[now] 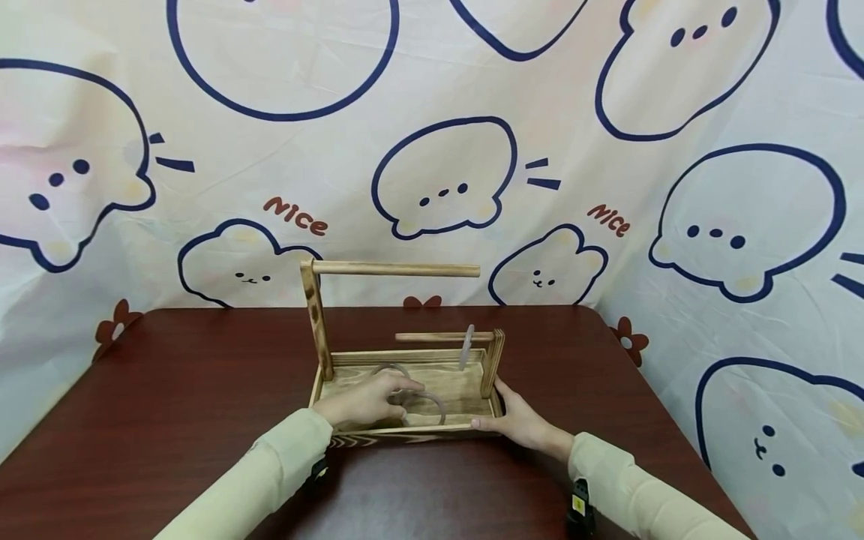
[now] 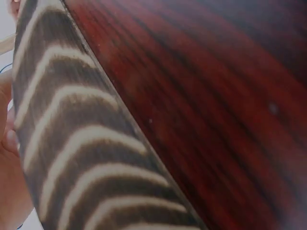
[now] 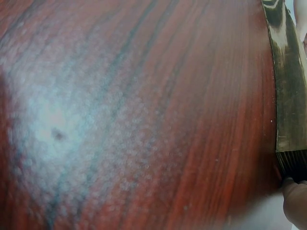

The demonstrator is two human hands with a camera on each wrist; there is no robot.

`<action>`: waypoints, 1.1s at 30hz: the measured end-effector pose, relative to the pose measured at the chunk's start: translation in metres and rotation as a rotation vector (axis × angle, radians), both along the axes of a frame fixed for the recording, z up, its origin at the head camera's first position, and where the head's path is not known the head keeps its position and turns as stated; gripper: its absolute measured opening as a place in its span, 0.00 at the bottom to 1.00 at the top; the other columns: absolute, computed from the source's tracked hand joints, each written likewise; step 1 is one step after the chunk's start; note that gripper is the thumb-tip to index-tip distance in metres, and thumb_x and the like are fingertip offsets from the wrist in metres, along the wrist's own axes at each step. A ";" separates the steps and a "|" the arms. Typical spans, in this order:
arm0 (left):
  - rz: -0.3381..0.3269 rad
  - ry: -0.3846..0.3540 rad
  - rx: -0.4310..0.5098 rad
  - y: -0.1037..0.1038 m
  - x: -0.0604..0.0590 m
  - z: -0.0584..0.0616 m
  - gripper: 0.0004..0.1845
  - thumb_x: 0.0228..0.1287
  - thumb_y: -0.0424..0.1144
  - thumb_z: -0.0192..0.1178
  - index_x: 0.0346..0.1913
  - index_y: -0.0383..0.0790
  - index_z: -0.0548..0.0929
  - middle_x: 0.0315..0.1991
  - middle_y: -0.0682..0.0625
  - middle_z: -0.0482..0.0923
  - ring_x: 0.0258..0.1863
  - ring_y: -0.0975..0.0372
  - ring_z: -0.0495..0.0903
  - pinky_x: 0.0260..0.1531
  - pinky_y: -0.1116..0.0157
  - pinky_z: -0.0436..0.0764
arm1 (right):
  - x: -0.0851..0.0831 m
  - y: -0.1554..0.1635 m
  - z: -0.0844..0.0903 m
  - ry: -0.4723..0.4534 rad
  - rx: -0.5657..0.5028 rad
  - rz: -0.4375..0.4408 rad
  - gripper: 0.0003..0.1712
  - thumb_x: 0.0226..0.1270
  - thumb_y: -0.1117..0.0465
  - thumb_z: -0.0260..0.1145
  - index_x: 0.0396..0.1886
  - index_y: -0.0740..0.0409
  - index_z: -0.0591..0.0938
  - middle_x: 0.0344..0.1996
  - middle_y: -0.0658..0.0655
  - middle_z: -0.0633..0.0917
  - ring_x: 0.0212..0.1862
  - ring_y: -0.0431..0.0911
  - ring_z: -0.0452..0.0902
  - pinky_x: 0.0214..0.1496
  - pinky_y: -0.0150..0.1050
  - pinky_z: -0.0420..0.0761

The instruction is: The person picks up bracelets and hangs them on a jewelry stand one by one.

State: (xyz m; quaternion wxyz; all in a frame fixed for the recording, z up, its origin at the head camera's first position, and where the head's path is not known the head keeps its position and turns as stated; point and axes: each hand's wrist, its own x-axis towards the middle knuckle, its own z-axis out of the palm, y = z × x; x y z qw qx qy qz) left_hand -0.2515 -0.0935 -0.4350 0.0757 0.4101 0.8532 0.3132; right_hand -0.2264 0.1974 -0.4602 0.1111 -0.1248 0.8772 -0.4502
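Note:
A wooden rack [image 1: 405, 431] with a shallow tray base, two end posts and two horizontal rods stands on the table. My left hand [image 1: 367, 397] reaches over its front wall into the tray, fingers bent down by a pale, clear ring like a bangle [image 1: 442, 409]. Whether the fingertips pinch it is hidden. Part of another ring [image 1: 394, 367] shows behind that hand. A whitish ring [image 1: 466, 346] hangs on the short, lower rod. My right hand [image 1: 523, 420] grips the tray's right front corner, thumb on the front rim. In the left wrist view the tray's striped front wall [image 2: 91, 129] fills the left side.
The long upper rod [image 1: 398, 268] juts rightward from the tall left post [image 1: 316, 322]. A dark red-brown tabletop [image 1: 169, 420] extends around the rack. Patterned cloth [image 1: 439, 82] hangs behind and along both sides of the table.

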 end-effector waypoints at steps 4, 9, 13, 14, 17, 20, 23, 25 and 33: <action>0.000 0.002 -0.073 0.004 -0.001 0.001 0.26 0.53 0.35 0.66 0.57 0.34 0.76 0.52 0.45 0.77 0.52 0.55 0.73 0.52 0.61 0.72 | 0.000 -0.001 0.003 0.009 -0.007 -0.003 0.59 0.50 0.49 0.72 0.72 0.63 0.45 0.71 0.63 0.49 0.71 0.56 0.43 0.66 0.56 0.55; 0.007 -0.008 -0.128 0.007 -0.002 0.002 0.26 0.54 0.35 0.65 0.58 0.34 0.74 0.56 0.45 0.75 0.58 0.54 0.71 0.57 0.57 0.69 | 0.000 -0.001 0.004 0.012 -0.003 -0.007 0.59 0.51 0.50 0.72 0.72 0.64 0.45 0.71 0.63 0.49 0.71 0.56 0.43 0.67 0.56 0.55; 0.001 0.064 -0.158 0.009 -0.003 0.001 0.26 0.53 0.38 0.66 0.57 0.35 0.75 0.54 0.46 0.77 0.55 0.56 0.73 0.56 0.59 0.70 | 0.001 -0.001 0.005 0.001 -0.007 -0.010 0.59 0.51 0.51 0.72 0.72 0.63 0.45 0.71 0.62 0.49 0.72 0.56 0.43 0.67 0.56 0.55; 0.001 0.090 -0.167 0.010 -0.004 0.000 0.26 0.53 0.39 0.66 0.57 0.35 0.76 0.53 0.47 0.78 0.54 0.56 0.74 0.56 0.59 0.70 | 0.002 -0.001 0.005 -0.001 -0.011 -0.011 0.59 0.51 0.51 0.72 0.72 0.63 0.45 0.71 0.62 0.49 0.72 0.56 0.43 0.66 0.56 0.56; 0.009 0.167 -0.191 0.012 -0.005 -0.001 0.27 0.51 0.41 0.67 0.56 0.37 0.77 0.52 0.48 0.79 0.51 0.58 0.75 0.54 0.61 0.71 | 0.002 0.000 0.004 -0.001 -0.014 -0.010 0.59 0.51 0.51 0.72 0.72 0.62 0.45 0.71 0.62 0.49 0.72 0.56 0.43 0.66 0.55 0.56; 0.023 0.222 -0.202 0.014 -0.006 -0.002 0.28 0.49 0.43 0.68 0.55 0.38 0.78 0.52 0.48 0.79 0.49 0.59 0.76 0.52 0.61 0.73 | 0.002 0.000 0.002 0.012 -0.020 -0.002 0.59 0.51 0.52 0.72 0.72 0.62 0.45 0.71 0.63 0.50 0.71 0.55 0.44 0.67 0.55 0.56; 0.044 0.243 -0.210 0.016 -0.006 -0.002 0.27 0.49 0.44 0.69 0.54 0.39 0.79 0.48 0.50 0.81 0.44 0.60 0.78 0.47 0.62 0.74 | 0.002 0.000 0.000 0.015 -0.037 0.001 0.59 0.50 0.54 0.73 0.72 0.62 0.45 0.71 0.63 0.51 0.71 0.55 0.45 0.66 0.55 0.56; 0.068 0.233 -0.211 0.017 -0.006 -0.002 0.27 0.49 0.44 0.69 0.55 0.40 0.79 0.44 0.50 0.82 0.40 0.61 0.78 0.43 0.63 0.75 | 0.002 0.000 0.001 0.012 -0.042 -0.002 0.58 0.50 0.54 0.73 0.72 0.62 0.46 0.71 0.62 0.51 0.71 0.55 0.45 0.66 0.55 0.56; 0.196 0.181 -0.189 0.022 -0.009 -0.005 0.25 0.50 0.43 0.68 0.54 0.42 0.79 0.44 0.48 0.83 0.40 0.60 0.79 0.41 0.59 0.74 | 0.002 -0.001 0.002 -0.002 -0.009 -0.012 0.60 0.50 0.49 0.72 0.72 0.61 0.45 0.72 0.61 0.50 0.72 0.55 0.44 0.67 0.55 0.55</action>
